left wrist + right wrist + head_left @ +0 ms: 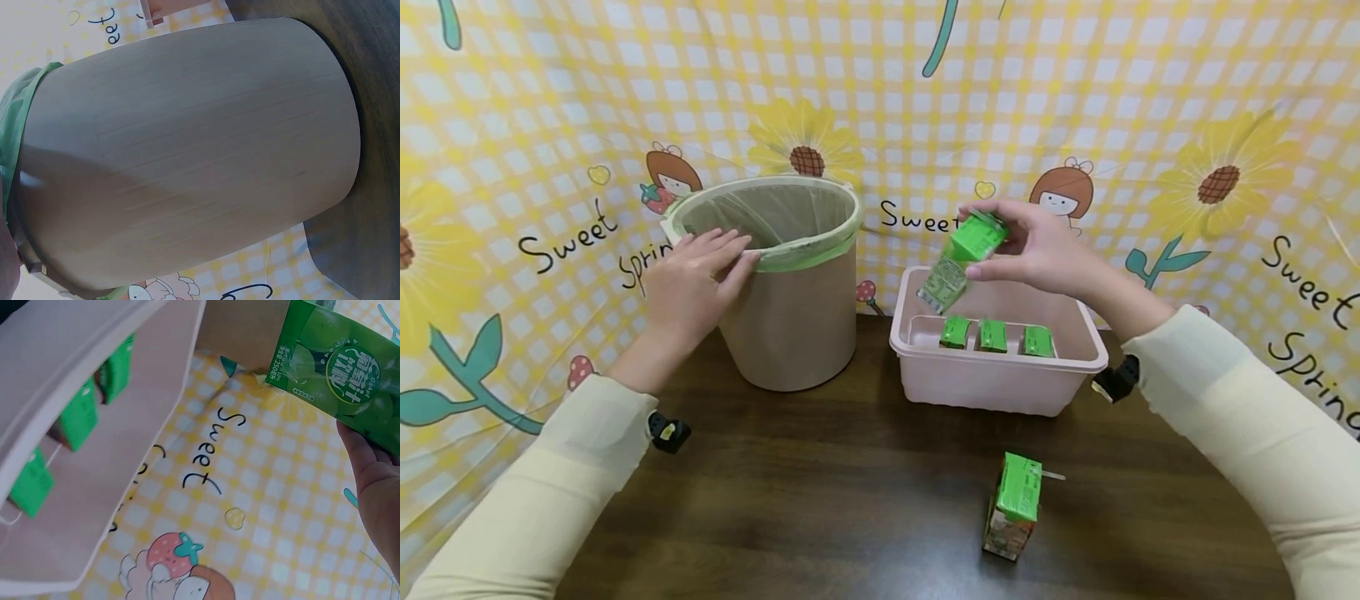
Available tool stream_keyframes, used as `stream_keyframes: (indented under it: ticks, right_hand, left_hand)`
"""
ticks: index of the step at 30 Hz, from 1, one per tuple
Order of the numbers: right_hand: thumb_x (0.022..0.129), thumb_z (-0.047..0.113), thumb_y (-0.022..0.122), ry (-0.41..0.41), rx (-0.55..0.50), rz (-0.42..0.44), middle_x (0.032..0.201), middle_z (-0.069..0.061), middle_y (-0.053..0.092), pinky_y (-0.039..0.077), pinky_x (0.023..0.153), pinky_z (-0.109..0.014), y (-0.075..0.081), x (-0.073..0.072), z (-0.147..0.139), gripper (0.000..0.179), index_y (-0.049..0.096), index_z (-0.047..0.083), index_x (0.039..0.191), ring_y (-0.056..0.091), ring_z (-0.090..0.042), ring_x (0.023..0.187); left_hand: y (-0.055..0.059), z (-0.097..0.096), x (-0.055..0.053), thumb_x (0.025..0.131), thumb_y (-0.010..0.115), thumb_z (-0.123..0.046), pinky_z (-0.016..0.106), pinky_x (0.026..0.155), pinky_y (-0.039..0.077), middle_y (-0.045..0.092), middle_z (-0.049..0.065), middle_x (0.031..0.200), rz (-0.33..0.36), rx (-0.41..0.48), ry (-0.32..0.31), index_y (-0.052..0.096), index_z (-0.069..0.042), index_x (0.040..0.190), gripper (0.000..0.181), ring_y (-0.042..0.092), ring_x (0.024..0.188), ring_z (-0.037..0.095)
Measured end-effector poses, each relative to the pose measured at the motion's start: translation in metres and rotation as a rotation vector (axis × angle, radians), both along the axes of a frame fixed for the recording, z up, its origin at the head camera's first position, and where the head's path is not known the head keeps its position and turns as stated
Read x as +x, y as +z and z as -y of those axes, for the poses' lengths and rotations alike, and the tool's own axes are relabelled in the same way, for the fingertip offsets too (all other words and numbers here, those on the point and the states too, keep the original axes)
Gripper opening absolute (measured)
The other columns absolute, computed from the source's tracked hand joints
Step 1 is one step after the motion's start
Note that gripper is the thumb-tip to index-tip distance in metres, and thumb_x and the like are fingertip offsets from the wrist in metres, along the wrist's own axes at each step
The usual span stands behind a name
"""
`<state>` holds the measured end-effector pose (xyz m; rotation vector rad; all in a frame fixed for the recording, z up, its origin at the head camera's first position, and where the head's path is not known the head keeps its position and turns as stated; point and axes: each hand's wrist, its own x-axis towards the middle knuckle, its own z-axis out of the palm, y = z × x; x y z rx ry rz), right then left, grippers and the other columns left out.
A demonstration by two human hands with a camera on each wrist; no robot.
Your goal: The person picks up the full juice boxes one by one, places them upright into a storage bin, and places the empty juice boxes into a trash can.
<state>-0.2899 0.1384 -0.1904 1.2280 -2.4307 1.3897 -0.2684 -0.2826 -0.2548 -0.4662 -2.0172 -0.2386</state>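
My right hand (pixel 1037 250) grips a green juice carton (pixel 973 237), tilted, above the pink tub (pixel 985 375). In the right wrist view, lettering and a grape picture show on the held juice carton (pixel 337 369). My left hand (pixel 692 279) rests on the near rim of a beige trash bin (pixel 790 325), its fingers lying across the edge. A thin green liner (pixel 808 254) is folded over that rim. Mostly bin wall (pixel 187 150) fills the left wrist view, with only a sliver of the hand at the left edge.
Three more green-topped cartons (pixel 992 335) stand in a row inside the tub. Nearer on the dark wooden table (pixel 820 483), another juice carton (pixel 1015 504) stands upright, with a pale straw (pixel 1054 476) beside its top. Behind everything hangs a yellow checked cloth (pixel 910 125).
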Motion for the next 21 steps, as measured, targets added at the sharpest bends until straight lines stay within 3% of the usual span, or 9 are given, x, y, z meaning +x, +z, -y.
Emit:
stream_keyframes:
  ticks: [12,21]
  right_hand:
    - [0.081,0.012,0.079,-0.007,-0.054,0.002,0.13,-0.005,0.055,0.051,0.089,-0.03,0.029,-0.015,0.049,0.065,0.049,0.008,0.139,0.061,-0.021,0.104]
    - [0.082,0.013,0.079,0.001,-0.137,-0.027,0.129,-0.005,0.054,0.051,0.089,-0.029,0.045,-0.024,0.09,0.068,0.047,0.008,0.142,0.06,-0.019,0.101]
  left_hand:
    - [-0.001,0.002,-0.001,0.092,0.066,-0.034,0.046,0.1,0.044,0.07,0.009,0.111,0.009,0.004,0.01,0.075,-0.012,0.112,0.032,0.065,0.106,0.029]
    - [-0.002,0.002,-0.001,0.092,0.066,-0.034,0.047,0.101,0.043,0.07,0.009,0.111,0.015,0.002,0.006,0.075,-0.012,0.112,0.032,0.065,0.107,0.03]
